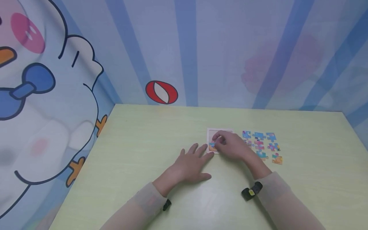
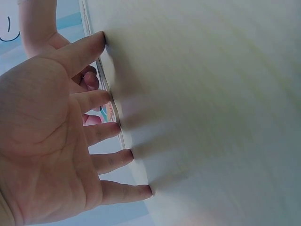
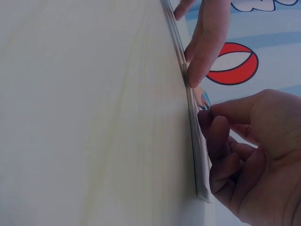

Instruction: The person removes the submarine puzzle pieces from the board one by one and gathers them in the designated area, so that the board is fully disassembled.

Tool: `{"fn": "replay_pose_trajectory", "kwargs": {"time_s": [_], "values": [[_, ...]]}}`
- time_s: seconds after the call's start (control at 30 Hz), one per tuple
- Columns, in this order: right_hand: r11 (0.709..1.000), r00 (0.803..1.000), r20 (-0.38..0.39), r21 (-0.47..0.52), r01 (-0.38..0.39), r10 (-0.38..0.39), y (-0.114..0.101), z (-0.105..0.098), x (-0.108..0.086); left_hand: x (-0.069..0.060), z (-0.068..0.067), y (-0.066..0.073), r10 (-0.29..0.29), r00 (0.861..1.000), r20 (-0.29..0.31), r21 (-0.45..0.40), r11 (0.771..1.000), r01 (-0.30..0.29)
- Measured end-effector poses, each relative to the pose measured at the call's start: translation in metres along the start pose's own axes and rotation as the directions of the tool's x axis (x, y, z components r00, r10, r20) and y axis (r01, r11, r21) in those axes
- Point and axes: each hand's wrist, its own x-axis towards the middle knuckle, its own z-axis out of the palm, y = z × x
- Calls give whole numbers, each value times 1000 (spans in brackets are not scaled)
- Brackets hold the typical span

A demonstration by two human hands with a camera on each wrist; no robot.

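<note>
A small square puzzle tray (image 1: 219,130) with a pale border lies near the table's middle. My right hand (image 1: 231,145) is over it, and thumb and fingertips pinch a colourful puzzle piece (image 3: 202,98) at the tray's lower left. The same orange-and-blue piece (image 1: 212,147) shows beside the fingers in the head view; the fingers hide part of it. Palm down, my left hand (image 1: 189,164) has its fingers spread. Its fingertips rest on the table and at the tray's near left corner. In the left wrist view the left hand (image 2: 51,141) blocks most of the tray.
Right of the tray lie several loose puzzle pieces (image 1: 259,145) in rough rows, blue, pink and orange; the right forearm partly covers some. The pale table (image 1: 143,134) meets a printed wall (image 1: 215,57) at the back and a cartoon-bird panel (image 1: 57,134) on the left.
</note>
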Motion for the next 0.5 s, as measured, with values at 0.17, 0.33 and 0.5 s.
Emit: {"fn": "replay_pose_trajectory", "kwargs": {"time_s": [0.17, 0.33, 0.5], "values": [[1000, 1000, -15, -3, -16, 16, 3, -3, -5, 0, -1, 1, -3, 1000, 1, -2, 1000, 3], [1000, 1000, -23, -10, -19, 19, 10, -13, -11, -1, -1, 2, -7, 1000, 5, -1, 1000, 7], [1000, 999, -35, -14, -23, 23, 20, -23, -18, 0, -2, 2, -11, 1000, 10, -14, 1000, 12]]}}
